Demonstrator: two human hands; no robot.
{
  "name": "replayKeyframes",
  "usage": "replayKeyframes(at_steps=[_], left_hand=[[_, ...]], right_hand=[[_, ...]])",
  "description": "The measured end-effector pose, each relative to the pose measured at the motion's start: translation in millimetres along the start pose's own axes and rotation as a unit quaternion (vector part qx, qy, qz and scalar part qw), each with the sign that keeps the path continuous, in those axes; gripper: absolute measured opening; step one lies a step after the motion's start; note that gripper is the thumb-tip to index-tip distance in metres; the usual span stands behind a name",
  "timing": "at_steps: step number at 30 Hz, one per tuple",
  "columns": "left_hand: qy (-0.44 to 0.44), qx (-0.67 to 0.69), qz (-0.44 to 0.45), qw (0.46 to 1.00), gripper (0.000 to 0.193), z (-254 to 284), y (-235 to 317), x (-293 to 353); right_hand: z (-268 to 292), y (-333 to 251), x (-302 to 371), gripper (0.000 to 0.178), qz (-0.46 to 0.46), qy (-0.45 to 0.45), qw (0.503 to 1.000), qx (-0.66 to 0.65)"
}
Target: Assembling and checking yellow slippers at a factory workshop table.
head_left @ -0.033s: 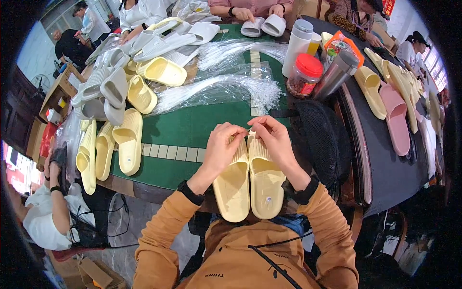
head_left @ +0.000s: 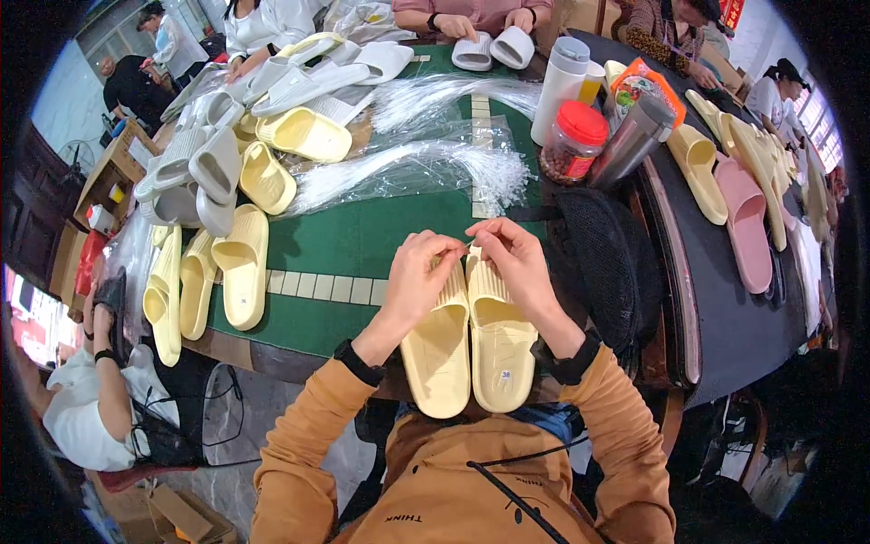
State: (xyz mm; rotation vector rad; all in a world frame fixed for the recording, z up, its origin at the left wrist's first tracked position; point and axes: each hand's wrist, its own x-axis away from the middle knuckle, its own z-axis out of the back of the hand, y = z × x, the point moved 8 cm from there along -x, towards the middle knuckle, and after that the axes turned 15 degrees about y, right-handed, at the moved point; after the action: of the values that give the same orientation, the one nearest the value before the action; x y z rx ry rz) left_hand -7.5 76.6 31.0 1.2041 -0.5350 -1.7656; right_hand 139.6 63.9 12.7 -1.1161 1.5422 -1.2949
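A pair of pale yellow slide slippers, the left one and the right one, lies side by side at the table's near edge, toes pointing away from me. The right one has a small white size sticker on its footbed. Over the toe ends, my left hand is closed in a pinch beside the left slipper's strap. My right hand pinches too, over the right slipper's toe. Their fingertips nearly meet; whatever thin thing is between them is too small to make out.
Bundles of clear plastic ties lie ahead on the green table. Grey slippers and yellow ones pile up at left. To the right stand a red-lidded jar, a steel flask and a black mesh bag. Co-workers sit around.
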Motion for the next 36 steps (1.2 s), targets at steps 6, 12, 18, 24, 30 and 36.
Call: replayKeyframes(at_steps=[6, 12, 18, 24, 30, 36], left_hand=[[-0.010, 0.002, -0.010, 1.000, 0.009, -1.1, 3.7, -0.8], [-0.026, -0.038, -0.037, 0.998, 0.009, -4.0, 5.3, 0.6], [-0.001, -0.030, -0.023, 0.999, 0.010, -4.0, 2.9, 1.7], [0.001, 0.046, 0.002, 0.999, 0.012, 0.1, 2.3, -0.4], [-0.017, -0.004, -0.041, 0.999, 0.010, -3.8, 9.2, -0.7], [0.001, 0.063, 0.034, 0.997, 0.011, -4.2, 0.1, -2.1]], right_hand=[[6.1, -8.5, -1.9, 0.022, 0.106, 0.024, 0.992, 0.070], [3.8, -19.0, 1.4, 0.027, 0.126, 0.009, 0.986, 0.112], [4.3, -1.3, -1.8, 0.023, 0.031, -0.020, 0.998, 0.045], [-1.8, -11.8, 0.5, 0.025, 0.124, -0.037, 0.987, 0.096], [-11.5, -20.1, 7.4, 0.042, 0.158, -0.070, 0.978, 0.118], [-15.4, -19.2, 7.2, 0.046, 0.195, -0.116, 0.968, 0.110]])
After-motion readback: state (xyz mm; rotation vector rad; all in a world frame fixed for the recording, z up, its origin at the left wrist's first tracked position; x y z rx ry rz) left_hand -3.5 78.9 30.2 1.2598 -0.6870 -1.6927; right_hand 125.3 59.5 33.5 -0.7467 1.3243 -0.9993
